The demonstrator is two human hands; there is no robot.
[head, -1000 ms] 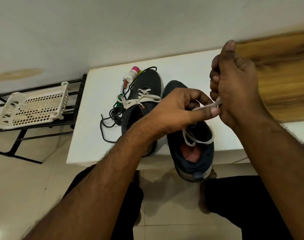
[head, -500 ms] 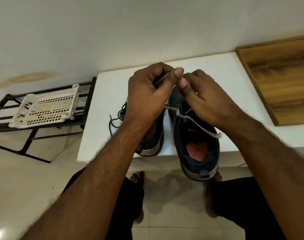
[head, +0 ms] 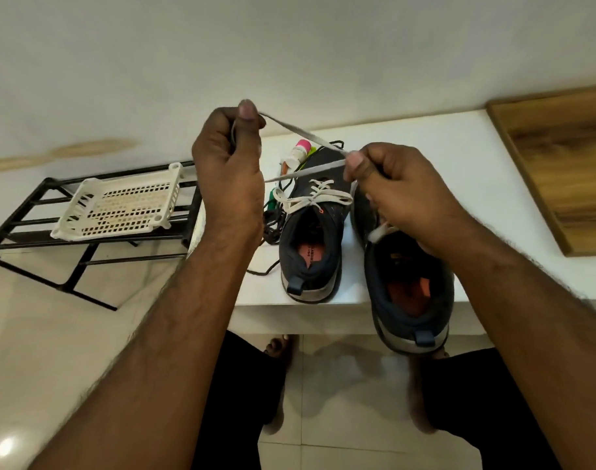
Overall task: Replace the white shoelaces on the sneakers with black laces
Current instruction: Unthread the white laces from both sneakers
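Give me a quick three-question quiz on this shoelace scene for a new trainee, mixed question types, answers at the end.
1. True or false: the left sneaker still has its white lace tied.
2. Which hand is raised higher? A) left hand B) right hand
3. Fill in: both hands pinch the white lace drawn from the ____ sneaker.

Key: 1 true. 2 A. 3 right. The black laces lie on the white table, beside the left sneaker.
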